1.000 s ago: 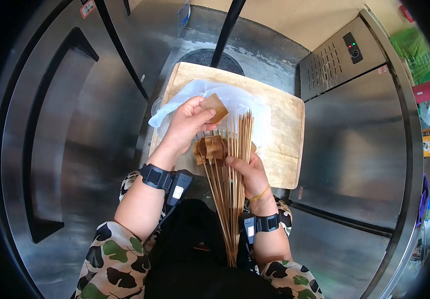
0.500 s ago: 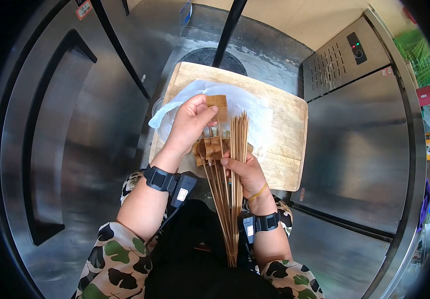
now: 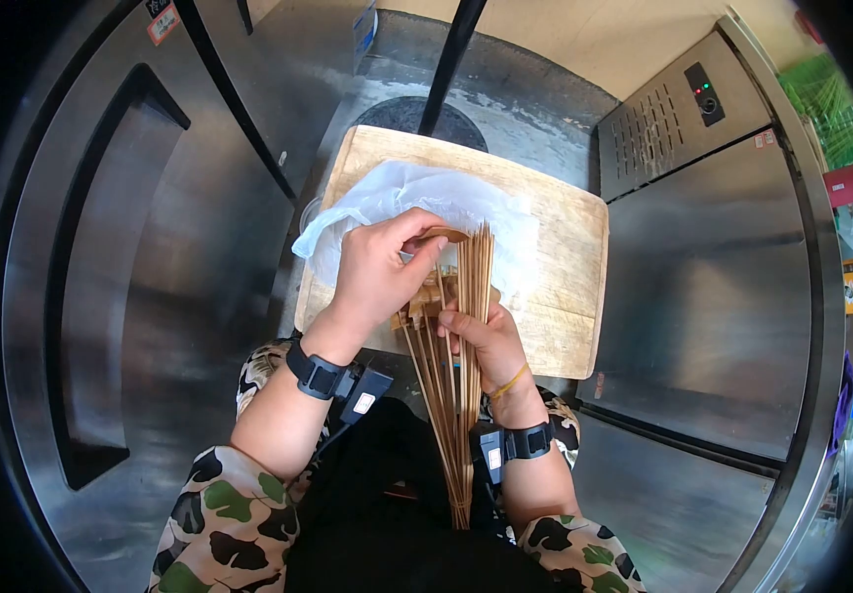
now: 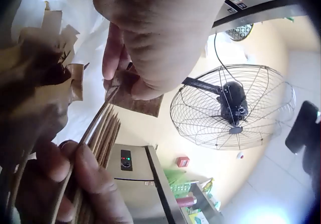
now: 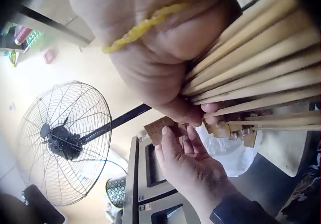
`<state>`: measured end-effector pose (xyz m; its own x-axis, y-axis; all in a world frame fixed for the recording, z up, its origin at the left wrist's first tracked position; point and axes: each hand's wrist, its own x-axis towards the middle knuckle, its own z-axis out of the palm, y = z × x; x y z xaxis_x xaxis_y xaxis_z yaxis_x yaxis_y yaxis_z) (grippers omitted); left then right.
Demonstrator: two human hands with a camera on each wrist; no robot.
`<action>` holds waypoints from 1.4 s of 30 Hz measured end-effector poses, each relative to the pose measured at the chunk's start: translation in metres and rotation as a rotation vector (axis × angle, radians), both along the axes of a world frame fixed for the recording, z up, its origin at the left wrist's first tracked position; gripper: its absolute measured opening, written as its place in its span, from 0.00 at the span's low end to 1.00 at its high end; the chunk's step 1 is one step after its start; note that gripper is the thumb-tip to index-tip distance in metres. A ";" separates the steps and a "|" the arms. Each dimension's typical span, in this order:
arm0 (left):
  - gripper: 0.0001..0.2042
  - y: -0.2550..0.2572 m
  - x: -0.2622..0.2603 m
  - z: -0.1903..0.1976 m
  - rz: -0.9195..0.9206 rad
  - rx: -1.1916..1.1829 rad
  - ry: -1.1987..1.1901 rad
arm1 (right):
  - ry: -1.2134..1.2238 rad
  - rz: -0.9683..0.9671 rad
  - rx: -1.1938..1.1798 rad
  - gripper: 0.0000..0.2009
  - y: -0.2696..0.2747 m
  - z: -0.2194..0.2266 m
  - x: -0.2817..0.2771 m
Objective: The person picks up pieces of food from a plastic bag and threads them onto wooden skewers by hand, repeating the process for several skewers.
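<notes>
My left hand [image 3: 379, 267] pinches a thin brown square slice of what looks like dried tofu [image 4: 138, 99] between thumb and fingers. In the left wrist view, one skewer's point meets the slice near its edge. My right hand [image 3: 490, 346] grips a bundle of bamboo skewers [image 3: 476, 277], points upward, with the thumb across the front. One skewer stands apart from the bundle, toward the left hand. Left of the bundle, folded brown slices [image 3: 426, 296] sit threaded on other skewers, partly hidden by the left hand. The skewers' lower ends gather near the lap.
Under the hands lies a wooden board [image 3: 569, 267] with a translucent plastic bag [image 3: 387, 188] on it. Steel cabinets [image 3: 703, 287] stand on both sides. A black pole [image 3: 451, 64] rises behind the board, and a wire-cage fan [image 4: 233, 108] shows in the left wrist view.
My left hand has come down and tilted the slice from flat-facing to nearly edge-on, close to the skewer tips. The right hand keeps its grip, with one skewer now parted from the bundle.
</notes>
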<state>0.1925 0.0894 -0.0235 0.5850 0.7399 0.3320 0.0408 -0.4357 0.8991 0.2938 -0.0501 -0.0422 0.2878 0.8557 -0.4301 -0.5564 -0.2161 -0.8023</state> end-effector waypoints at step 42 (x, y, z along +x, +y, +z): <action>0.10 0.010 -0.015 -0.001 -0.207 -0.854 0.052 | -0.035 0.009 0.029 0.06 -0.002 0.004 -0.004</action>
<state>0.1776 0.0991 -0.0240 0.7339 0.6007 -0.3171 0.0851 0.3819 0.9203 0.2898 -0.0523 -0.0385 0.2943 0.8704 -0.3946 -0.5256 -0.1974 -0.8275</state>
